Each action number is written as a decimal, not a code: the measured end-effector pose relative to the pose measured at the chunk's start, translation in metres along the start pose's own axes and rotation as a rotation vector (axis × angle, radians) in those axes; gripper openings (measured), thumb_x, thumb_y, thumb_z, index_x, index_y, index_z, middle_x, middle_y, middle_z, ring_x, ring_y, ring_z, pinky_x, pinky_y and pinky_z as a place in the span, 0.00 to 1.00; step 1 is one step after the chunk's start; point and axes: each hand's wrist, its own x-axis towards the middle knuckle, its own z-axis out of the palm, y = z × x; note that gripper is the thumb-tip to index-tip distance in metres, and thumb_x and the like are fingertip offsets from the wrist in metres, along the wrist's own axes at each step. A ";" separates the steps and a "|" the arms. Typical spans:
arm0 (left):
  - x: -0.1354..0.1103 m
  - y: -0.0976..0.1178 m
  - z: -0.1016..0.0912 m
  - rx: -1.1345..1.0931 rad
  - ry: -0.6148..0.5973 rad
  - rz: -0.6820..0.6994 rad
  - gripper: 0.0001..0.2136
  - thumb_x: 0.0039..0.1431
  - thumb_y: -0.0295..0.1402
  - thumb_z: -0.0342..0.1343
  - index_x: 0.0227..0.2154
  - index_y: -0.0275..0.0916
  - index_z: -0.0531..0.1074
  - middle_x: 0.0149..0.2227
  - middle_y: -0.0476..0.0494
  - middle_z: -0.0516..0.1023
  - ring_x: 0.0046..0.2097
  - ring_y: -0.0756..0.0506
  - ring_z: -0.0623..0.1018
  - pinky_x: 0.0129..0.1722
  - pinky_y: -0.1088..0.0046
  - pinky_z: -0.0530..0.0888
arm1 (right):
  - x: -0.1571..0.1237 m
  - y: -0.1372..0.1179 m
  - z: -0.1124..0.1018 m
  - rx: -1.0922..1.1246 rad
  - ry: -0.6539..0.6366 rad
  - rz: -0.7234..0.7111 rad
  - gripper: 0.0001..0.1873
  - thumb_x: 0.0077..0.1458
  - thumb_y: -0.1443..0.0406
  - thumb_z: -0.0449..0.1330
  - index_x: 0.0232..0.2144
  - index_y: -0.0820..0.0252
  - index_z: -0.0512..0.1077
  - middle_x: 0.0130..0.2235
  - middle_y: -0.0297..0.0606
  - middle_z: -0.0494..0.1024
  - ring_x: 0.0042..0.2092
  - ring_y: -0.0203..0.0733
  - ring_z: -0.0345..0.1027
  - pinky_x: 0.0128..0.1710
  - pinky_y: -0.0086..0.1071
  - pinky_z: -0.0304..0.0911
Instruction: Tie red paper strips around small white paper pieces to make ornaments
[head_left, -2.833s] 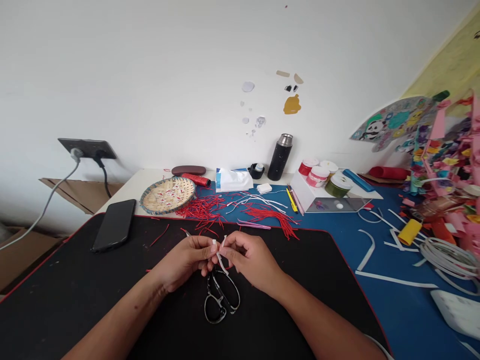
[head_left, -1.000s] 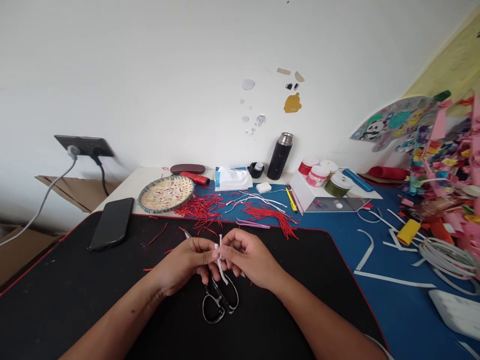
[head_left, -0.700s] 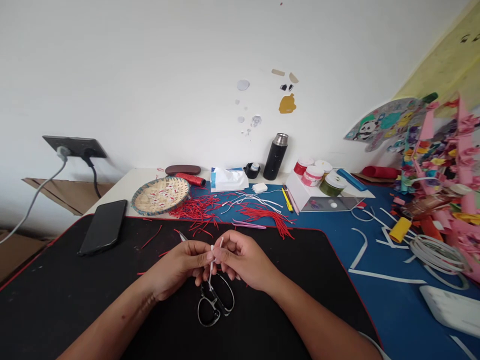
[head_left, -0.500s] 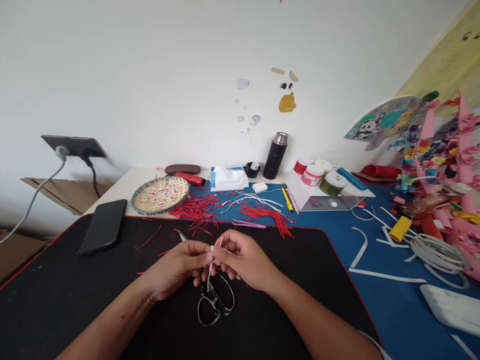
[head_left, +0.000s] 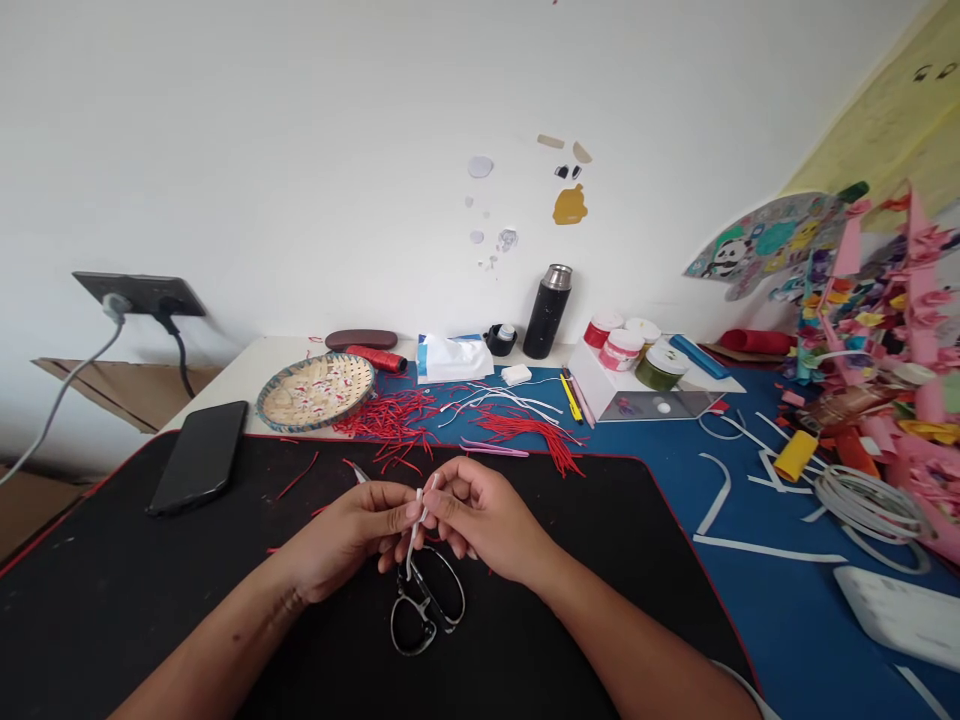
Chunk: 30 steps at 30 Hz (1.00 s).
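Note:
Between my fingertips is a short white cord (head_left: 413,548), its lower end dangling. My left hand (head_left: 379,522) pinches it between thumb and forefinger. Close against it, my right hand (head_left: 469,510) also pinches the cord, with a short end poking up at its fingertips. The exact shape of the cord between the fingers is partly hidden. Below the hands, a pair of scissors (head_left: 450,625) lies on the black mat (head_left: 555,640), handles toward me; its middle is covered by my hands and a blade tip shows beyond my left hand.
Behind the hands lie red cord pieces (head_left: 390,420), white cords (head_left: 510,400) and purple tweezers (head_left: 495,449). A woven basket (head_left: 274,415) and a phone (head_left: 199,455) sit left. Further back stand a black flask (head_left: 547,315) and lidded jars (head_left: 619,352). Paper strips (head_left: 769,550) lie right.
Both hands keep pinching the white cord, with only slight finger movement; its hanging end has shifted a little. The whole view has moved slightly left.

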 end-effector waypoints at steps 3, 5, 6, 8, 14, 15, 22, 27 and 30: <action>0.000 -0.001 0.000 0.005 -0.007 0.000 0.19 0.52 0.47 0.72 0.29 0.33 0.82 0.26 0.44 0.78 0.24 0.52 0.70 0.21 0.79 0.63 | 0.001 0.002 -0.001 0.007 0.013 -0.002 0.24 0.57 0.46 0.66 0.41 0.59 0.69 0.28 0.29 0.74 0.20 0.29 0.60 0.16 0.23 0.51; 0.000 -0.001 0.000 0.012 -0.014 -0.001 0.19 0.52 0.48 0.72 0.29 0.33 0.82 0.25 0.44 0.77 0.24 0.52 0.70 0.21 0.79 0.63 | 0.001 0.002 -0.001 0.002 0.008 -0.006 0.25 0.57 0.46 0.66 0.42 0.59 0.70 0.28 0.30 0.74 0.20 0.29 0.60 0.16 0.23 0.52; 0.000 -0.001 0.000 0.015 -0.018 -0.004 0.19 0.51 0.48 0.72 0.28 0.33 0.81 0.25 0.44 0.77 0.24 0.52 0.70 0.21 0.79 0.63 | 0.002 0.003 -0.001 0.000 0.001 -0.008 0.25 0.56 0.46 0.66 0.42 0.60 0.70 0.28 0.30 0.75 0.20 0.29 0.61 0.16 0.23 0.52; 0.000 -0.001 0.001 0.024 -0.028 -0.014 0.19 0.50 0.48 0.73 0.28 0.33 0.81 0.25 0.44 0.77 0.24 0.52 0.69 0.20 0.78 0.63 | 0.001 0.003 0.000 0.001 -0.018 -0.009 0.25 0.56 0.46 0.67 0.41 0.60 0.71 0.29 0.31 0.75 0.21 0.29 0.61 0.17 0.23 0.53; -0.001 0.002 0.005 0.018 -0.022 -0.019 0.20 0.49 0.48 0.73 0.28 0.32 0.81 0.25 0.45 0.76 0.24 0.52 0.68 0.20 0.79 0.61 | 0.001 0.004 -0.002 0.005 -0.008 0.008 0.24 0.55 0.46 0.67 0.37 0.61 0.70 0.28 0.31 0.75 0.21 0.29 0.61 0.17 0.23 0.51; -0.001 0.002 0.006 0.012 -0.015 -0.016 0.20 0.49 0.49 0.73 0.27 0.33 0.81 0.25 0.46 0.76 0.24 0.53 0.68 0.20 0.79 0.61 | 0.001 0.005 -0.002 0.000 -0.001 0.008 0.24 0.55 0.47 0.67 0.37 0.61 0.70 0.28 0.31 0.75 0.21 0.28 0.61 0.17 0.23 0.51; 0.001 0.003 0.005 0.030 0.022 -0.008 0.21 0.51 0.49 0.72 0.24 0.33 0.78 0.23 0.47 0.75 0.21 0.54 0.66 0.20 0.78 0.59 | 0.002 0.006 -0.004 -0.025 0.021 0.001 0.17 0.59 0.52 0.66 0.37 0.60 0.69 0.25 0.28 0.73 0.19 0.28 0.60 0.16 0.23 0.51; 0.000 0.002 0.003 0.034 0.048 0.012 0.21 0.50 0.49 0.72 0.24 0.33 0.78 0.23 0.47 0.75 0.21 0.54 0.66 0.20 0.78 0.58 | 0.001 0.004 -0.004 -0.036 0.011 -0.003 0.18 0.61 0.52 0.64 0.39 0.60 0.70 0.23 0.26 0.70 0.19 0.28 0.60 0.17 0.23 0.52; -0.001 0.002 0.004 0.053 0.035 0.011 0.21 0.51 0.49 0.72 0.23 0.33 0.78 0.23 0.48 0.74 0.21 0.54 0.66 0.20 0.78 0.59 | 0.001 0.005 -0.004 -0.038 -0.015 0.009 0.19 0.60 0.51 0.65 0.41 0.60 0.71 0.24 0.26 0.71 0.19 0.29 0.61 0.17 0.23 0.52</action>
